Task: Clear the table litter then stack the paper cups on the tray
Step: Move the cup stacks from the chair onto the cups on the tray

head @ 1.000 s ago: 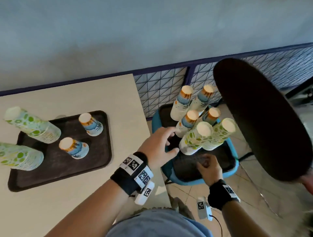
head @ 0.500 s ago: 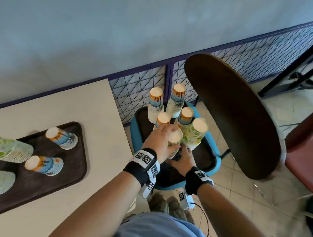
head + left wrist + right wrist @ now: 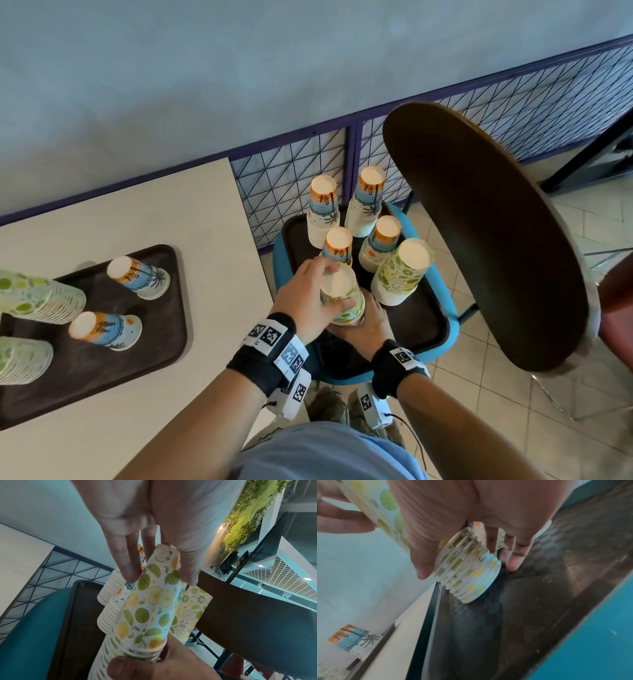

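Note:
A stack of lime-print paper cups [image 3: 342, 301] stands upside down on the dark tray [image 3: 421, 329] that sits on a blue chair. My left hand [image 3: 308, 294] grips the stack's top cups from above, fingers on one side and thumb on the other [image 3: 160, 578]. My right hand [image 3: 371, 323] holds the lower rims of the same stack [image 3: 467, 570], thumb in front and fingers behind. The stack's base is lifted and tilted off the tray in the right wrist view. A second dark tray [image 3: 102, 370] lies on the table with two palm-print cups [image 3: 140, 277] on it.
Several other cup stacks [image 3: 368, 202] crowd the chair tray just behind my hands, a lime-print one [image 3: 400, 274] to the right. Lime-print stacks [image 3: 37, 298] stand at the table tray's left end. A dark chair back [image 3: 479, 240] looms at the right; a mesh railing [image 3: 291, 178] runs behind.
My left hand came down on the lime-print stack and took hold of its top. The right hand slid in to grip its base. The view swung right toward the chair.

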The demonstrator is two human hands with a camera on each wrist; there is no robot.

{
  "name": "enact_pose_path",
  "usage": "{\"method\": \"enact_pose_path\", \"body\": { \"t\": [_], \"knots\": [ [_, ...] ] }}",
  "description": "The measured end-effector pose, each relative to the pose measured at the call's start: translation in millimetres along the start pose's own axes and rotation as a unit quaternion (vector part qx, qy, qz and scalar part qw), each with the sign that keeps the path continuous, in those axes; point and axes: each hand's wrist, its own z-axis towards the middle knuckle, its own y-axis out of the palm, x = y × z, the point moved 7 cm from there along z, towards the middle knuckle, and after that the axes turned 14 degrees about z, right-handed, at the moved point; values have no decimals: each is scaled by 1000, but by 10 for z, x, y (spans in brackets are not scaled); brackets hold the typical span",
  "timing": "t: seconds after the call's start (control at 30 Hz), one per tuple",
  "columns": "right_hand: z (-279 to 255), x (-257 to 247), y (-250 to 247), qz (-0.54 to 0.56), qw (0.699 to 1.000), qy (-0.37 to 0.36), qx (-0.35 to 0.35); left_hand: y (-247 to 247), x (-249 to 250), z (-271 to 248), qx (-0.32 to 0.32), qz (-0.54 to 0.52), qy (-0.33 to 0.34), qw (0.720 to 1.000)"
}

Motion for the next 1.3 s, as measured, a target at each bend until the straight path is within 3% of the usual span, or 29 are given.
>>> {"method": "enact_pose_path", "body": {
  "t": [0.23, 0.47, 0.63, 0.8, 0.97, 1.07, 1.3],
  "knots": [
    [-118, -159, -90, 50, 998, -26, 3, 29, -73, -19, 21, -94, -7, 995],
    [-396, -545, -214, 154, 983, -89, -46, 210, -164, -85, -56, -163, -12, 985],
    [-553, -851, -234, 169, 974, -124, -88, 291, -148, -140, -108, -287, 1, 952],
    [-602, -1042, -248, 155, 973, -147, -82, 281, -164, -154, -102, -359, -11, 928],
    [-638, -1177, -384, 99, 968, -175, -149, 308, -206, -193, -93, -421, -35, 901],
    [-574, -932, -654, 28, 986, -136, -91, 258, -292, -189, -75, -426, -57, 900],
    [-157, -309, -1265, 110, 985, -27, 133, 171, -359, -177, -52, -449, -63, 890]
  ]
}}
